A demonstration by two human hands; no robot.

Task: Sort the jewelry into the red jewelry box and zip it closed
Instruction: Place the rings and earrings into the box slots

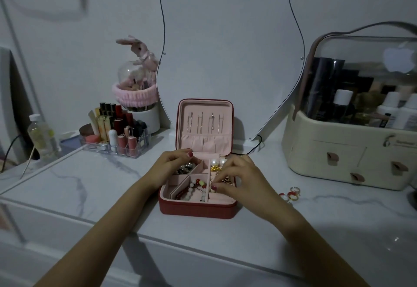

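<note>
While open, jewelry box (196, 205) holds both hands (239, 180).

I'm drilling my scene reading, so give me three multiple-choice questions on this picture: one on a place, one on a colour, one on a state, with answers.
1. Where are the loose rings?
A. On the table right of the box
B. In the lid
C. By the lipsticks

2. What colour is the box lining?
A. Blue
B. Pink
C. Black

3. How is the box?
A. Zipped shut
B. Open, lid up
C. Upside down

Answers: 1 A, the rings lie on the marble beside the box. 2 B, lid and compartments are pink inside. 3 B, the lid stands upright and both hands, left and right, are over the compartments.
</note>
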